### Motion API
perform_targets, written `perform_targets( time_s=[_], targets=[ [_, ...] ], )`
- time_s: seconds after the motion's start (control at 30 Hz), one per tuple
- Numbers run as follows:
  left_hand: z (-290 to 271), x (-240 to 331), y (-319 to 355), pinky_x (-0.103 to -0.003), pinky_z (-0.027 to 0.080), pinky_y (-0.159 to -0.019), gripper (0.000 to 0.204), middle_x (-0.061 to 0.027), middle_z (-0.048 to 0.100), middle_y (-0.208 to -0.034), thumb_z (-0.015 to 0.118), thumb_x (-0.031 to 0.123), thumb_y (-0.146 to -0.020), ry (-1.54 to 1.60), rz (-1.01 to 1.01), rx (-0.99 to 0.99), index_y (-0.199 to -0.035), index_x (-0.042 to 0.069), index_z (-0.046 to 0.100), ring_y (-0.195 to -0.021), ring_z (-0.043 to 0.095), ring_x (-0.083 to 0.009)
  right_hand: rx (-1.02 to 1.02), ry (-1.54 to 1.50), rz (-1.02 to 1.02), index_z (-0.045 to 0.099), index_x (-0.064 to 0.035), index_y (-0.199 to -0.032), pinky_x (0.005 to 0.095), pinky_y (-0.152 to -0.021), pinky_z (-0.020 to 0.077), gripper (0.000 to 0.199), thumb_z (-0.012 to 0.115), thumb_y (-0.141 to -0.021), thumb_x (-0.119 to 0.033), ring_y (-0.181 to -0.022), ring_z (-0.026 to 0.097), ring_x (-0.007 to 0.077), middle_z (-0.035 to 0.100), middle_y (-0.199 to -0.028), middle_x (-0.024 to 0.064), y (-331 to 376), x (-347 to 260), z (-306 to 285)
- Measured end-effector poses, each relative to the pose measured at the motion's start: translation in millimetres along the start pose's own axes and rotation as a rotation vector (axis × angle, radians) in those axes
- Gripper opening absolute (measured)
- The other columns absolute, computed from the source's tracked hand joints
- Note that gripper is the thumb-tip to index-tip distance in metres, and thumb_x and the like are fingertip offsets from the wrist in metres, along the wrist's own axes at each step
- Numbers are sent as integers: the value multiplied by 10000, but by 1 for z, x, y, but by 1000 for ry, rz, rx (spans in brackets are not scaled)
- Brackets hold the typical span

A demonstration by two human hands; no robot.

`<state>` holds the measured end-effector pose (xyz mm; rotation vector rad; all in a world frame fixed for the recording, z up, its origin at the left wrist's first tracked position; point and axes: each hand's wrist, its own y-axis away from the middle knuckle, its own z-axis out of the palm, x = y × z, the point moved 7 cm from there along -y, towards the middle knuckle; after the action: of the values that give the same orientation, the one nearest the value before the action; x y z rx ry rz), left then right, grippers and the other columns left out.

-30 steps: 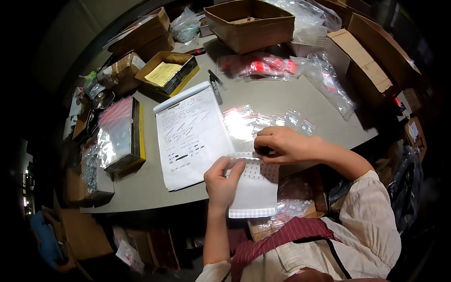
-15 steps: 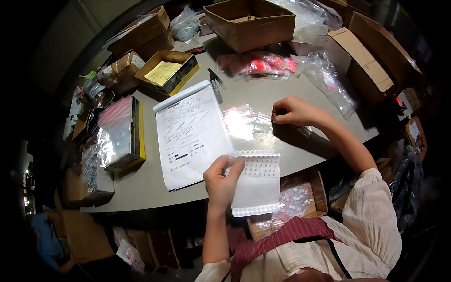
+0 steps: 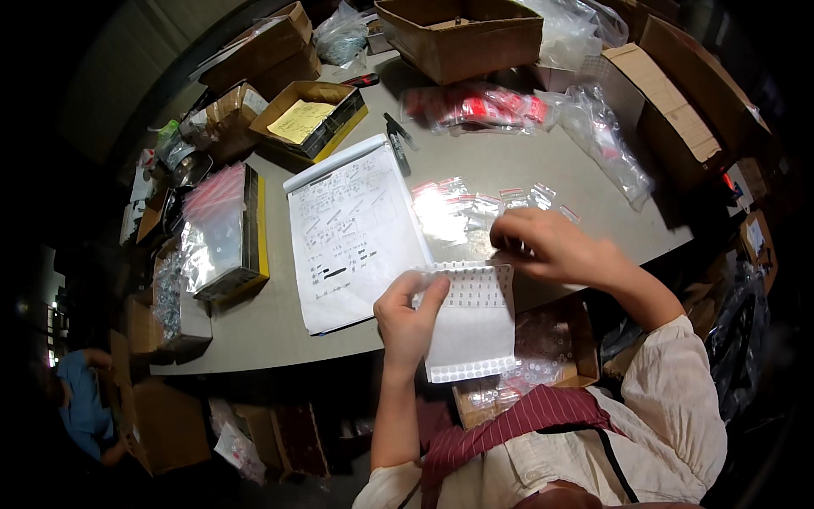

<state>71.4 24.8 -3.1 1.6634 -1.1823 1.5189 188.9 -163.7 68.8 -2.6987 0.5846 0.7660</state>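
Observation:
My left hand (image 3: 409,316) pinches a white sheet of small round stickers (image 3: 471,331) by its upper left, thumb on top. Rows of printed stickers show on the upper part, with another row along the bottom edge. My right hand (image 3: 555,246) hovers at the sheet's upper right corner, fingers bent together; what they hold, if anything, is hidden. Just beyond lie several small clear zip bags (image 3: 483,209) with red seal lines. To the left, a notepad (image 3: 360,246) with handwritten lines lies on the table beneath my left hand's side.
A marker (image 3: 398,151) lies beyond the notepad. Packs of red-printed bags (image 3: 483,109) and a large cardboard box (image 3: 462,47) stand farther back. A box of zip bags (image 3: 222,229) is on the left. Below the table edge sits an open box (image 3: 585,343) of bagged small round parts.
My right hand has come from over the small zip bags toward me, to the sticker sheet's upper right corner. My left hand still holds the sheet.

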Motion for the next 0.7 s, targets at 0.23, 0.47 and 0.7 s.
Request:
perform_targets(
  time_s=[0.23,0.47,0.7],
  targets=[
    [1,-2,0,-286,511,-719,175,-103,748,-818,780,113,-889,21,-35,14,-908,-55,733,-763,639,-112,79,146,-56,574,-17,-1107,461,-852,541,420,699,-712,49,-1020,619,411,604,-1038,192,14,-17,23],
    [1,4,2,-289,520,-730,164,-98,750,-816,774,117,-902,25,9,44,-904,-44,743,-776,663,-133,194,219,-101,575,-14,-1084,447,-830,547,418,715,-692,30,-1018,620,388,605,-1031,177,17,-24,34],
    [1,15,8,-283,532,-769,95,-117,733,-935,736,-26,-868,46,147,-24,-962,-38,731,-841,677,-154,314,24,-104,591,-21,-1134,413,-850,542,435,682,-713,32,-1014,634,369,619,-1081,169,26,-23,15]
  ],
)
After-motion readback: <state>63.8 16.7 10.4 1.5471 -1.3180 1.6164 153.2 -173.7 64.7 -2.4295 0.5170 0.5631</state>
